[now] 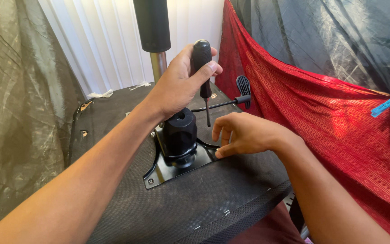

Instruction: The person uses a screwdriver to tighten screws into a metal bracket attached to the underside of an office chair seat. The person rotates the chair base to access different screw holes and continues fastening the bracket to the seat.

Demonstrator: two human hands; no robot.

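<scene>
My left hand [177,83] is wrapped around the black handle of a screwdriver [202,68], held upright with its thin shaft pointing down. The tip sits near a black metal mounting plate [168,171] fixed to the dark fabric underside of a chair seat [127,199]. A black round knob [180,132] rises from the plate's middle. My right hand [244,134] rests at the plate's right edge, fingers curled and pinched by the screwdriver tip; whether it holds a screw is hidden.
A black lever with a flat paddle end [243,86] sticks out to the right of the plate. A black and chrome column [154,40] stands behind. Red patterned cloth [321,117] hangs on the right, grey plastic sheeting [19,113] on the left.
</scene>
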